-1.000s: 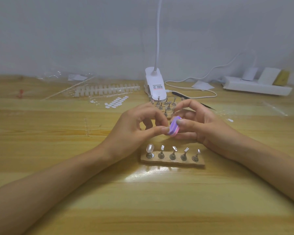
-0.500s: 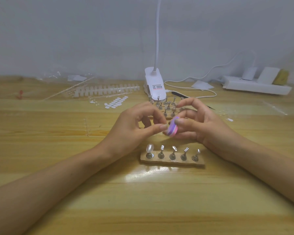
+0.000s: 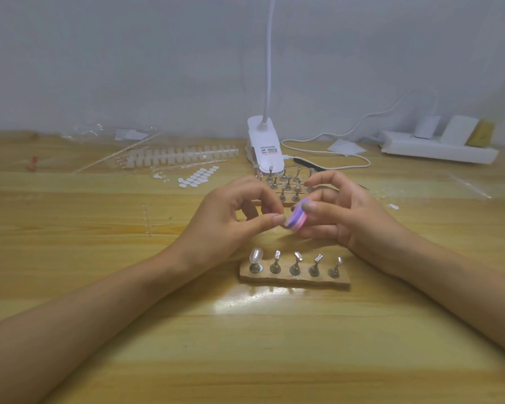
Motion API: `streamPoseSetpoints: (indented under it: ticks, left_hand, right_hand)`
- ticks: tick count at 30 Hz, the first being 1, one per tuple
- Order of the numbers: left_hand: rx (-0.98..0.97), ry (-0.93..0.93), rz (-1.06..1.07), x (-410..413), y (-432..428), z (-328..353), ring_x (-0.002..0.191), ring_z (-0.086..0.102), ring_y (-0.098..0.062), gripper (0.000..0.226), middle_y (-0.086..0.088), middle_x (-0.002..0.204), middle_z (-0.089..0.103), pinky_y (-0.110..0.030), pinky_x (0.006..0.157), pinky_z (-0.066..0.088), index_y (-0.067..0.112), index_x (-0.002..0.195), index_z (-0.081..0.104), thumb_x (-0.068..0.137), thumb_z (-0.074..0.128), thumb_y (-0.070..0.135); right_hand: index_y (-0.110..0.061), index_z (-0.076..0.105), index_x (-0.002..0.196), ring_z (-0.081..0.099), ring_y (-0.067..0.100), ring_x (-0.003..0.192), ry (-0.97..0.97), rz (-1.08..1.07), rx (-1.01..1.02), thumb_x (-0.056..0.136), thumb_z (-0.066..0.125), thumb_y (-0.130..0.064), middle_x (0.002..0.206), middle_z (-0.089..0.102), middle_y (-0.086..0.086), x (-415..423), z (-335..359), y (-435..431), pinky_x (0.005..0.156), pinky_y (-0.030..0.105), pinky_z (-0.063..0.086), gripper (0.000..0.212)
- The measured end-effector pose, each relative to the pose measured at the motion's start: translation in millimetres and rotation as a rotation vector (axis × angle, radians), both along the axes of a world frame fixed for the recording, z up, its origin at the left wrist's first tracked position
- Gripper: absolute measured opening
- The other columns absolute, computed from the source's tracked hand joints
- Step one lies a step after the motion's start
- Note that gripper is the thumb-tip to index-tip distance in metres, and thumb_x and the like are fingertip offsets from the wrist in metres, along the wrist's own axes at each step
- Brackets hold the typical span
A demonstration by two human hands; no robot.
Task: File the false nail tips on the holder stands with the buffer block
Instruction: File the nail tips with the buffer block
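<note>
Head camera is looking down on a wooden worktop [image 3: 245,345], and both hands are meeting in the middle, just above the near holder rack [image 3: 295,280]. Right hand [image 3: 350,217] is gripping the buffer block [image 3: 296,218], a pink and purple layered pad, thumb on top and fingers curling underneath, the block tilting up off the surface. Left hand [image 3: 225,220] is coming in from the other side, thumb and forefinger drawing narrow and touching the block's left edge; I cannot tell whether a nail tip is sitting between them. Down on the rack, five metal holder stands [image 3: 295,265] are standing in a row, and the leftmost one is carrying a pale false nail tip [image 3: 256,256], upright and apart from both hands. Behind the hands, a second cluster of stands [image 3: 289,185] is sitting just in front of the white clip lamp [image 3: 264,147]. Further left, a strip of blank nail tips [image 3: 184,156] and a patch of small white tabs [image 3: 199,176] are lying flat, and a white power strip [image 3: 438,150] is resting far right by the wall
</note>
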State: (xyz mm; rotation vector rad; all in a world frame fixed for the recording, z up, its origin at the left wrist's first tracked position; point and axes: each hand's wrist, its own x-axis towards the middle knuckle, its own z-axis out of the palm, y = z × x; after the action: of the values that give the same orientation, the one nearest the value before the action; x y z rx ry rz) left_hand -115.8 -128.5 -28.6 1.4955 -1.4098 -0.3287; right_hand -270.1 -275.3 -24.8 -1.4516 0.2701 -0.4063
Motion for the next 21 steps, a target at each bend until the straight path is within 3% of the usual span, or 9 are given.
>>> streamPoseSetpoints:
  ticks: [3,6,10,13,16,21]
  left_hand:
    - [0.001,-0.013,-0.004,-0.3,0.1,-0.3,0.069,0.056,-0.012,0.006,0.006,0.087,0.063,-0.024,0.071,0.048,0.012,0.082,0.07,0.084,0.076,0.012]
    - [-0.001,-0.005,-0.004,0.2,-0.2,-0.6,0.069,0.056,-0.012,0.006,0.008,0.086,0.063,-0.022,0.07,0.047,0.012,0.081,0.07,0.084,0.076,0.011]
    - [-0.001,-0.012,-0.01,0.9,0.2,-0.9,0.069,0.056,-0.012,0.006,0.005,0.086,0.063,-0.024,0.071,0.048,0.013,0.082,0.07,0.085,0.075,0.012]
    - [-0.003,-0.001,-0.021,1.2,0.1,-1.4,0.07,0.056,-0.012,0.007,0.004,0.086,0.064,-0.022,0.071,0.047,0.014,0.081,0.069,0.084,0.076,0.015]
    - [-0.005,-0.012,-0.021,1.8,-0.2,-2.2,0.072,0.057,-0.018,0.007,0.001,0.087,0.064,-0.027,0.073,0.049,0.012,0.082,0.07,0.083,0.075,0.017]
    - [-0.021,0.011,-0.019,1.7,-0.7,-1.9,0.072,0.057,-0.014,0.01,0.005,0.086,0.064,-0.027,0.073,0.05,0.011,0.082,0.07,0.082,0.073,0.021]
  right_hand:
    - [-0.014,0.053,0.114,0.074,0.034,0.084,0.053,0.096,-0.072,0.073,0.08,-0.022,0.091,0.063,0.008,-0.3,-0.1,2.0,0.07,0.036,0.061,0.05]
    - [-0.012,0.052,0.114,0.075,0.031,0.08,0.001,-0.004,-0.011,0.076,0.079,-0.016,0.09,0.063,0.011,0.0,-1.1,-0.3,0.067,0.034,0.061,0.046]
    - [-0.015,0.055,0.114,0.074,0.035,0.084,0.047,0.102,-0.093,0.081,0.077,-0.015,0.094,0.063,0.01,-0.7,-2.0,0.4,0.068,0.033,0.06,0.039]
    - [-0.012,0.054,0.113,0.074,0.028,0.079,0.007,-0.006,-0.033,0.079,0.076,-0.015,0.094,0.062,0.013,-0.7,-1.9,-1.9,0.066,0.032,0.06,0.04]
    - [-0.017,0.058,0.117,0.074,0.029,0.08,0.056,0.117,-0.13,0.083,0.075,-0.017,0.095,0.063,0.007,-1.3,-1.6,-0.4,0.067,0.031,0.059,0.038]
    - [-0.014,0.055,0.119,0.074,0.028,0.083,0.012,0.049,-0.086,0.084,0.072,-0.014,0.096,0.064,0.012,-1.7,-2.4,-1.4,0.068,0.031,0.06,0.039]
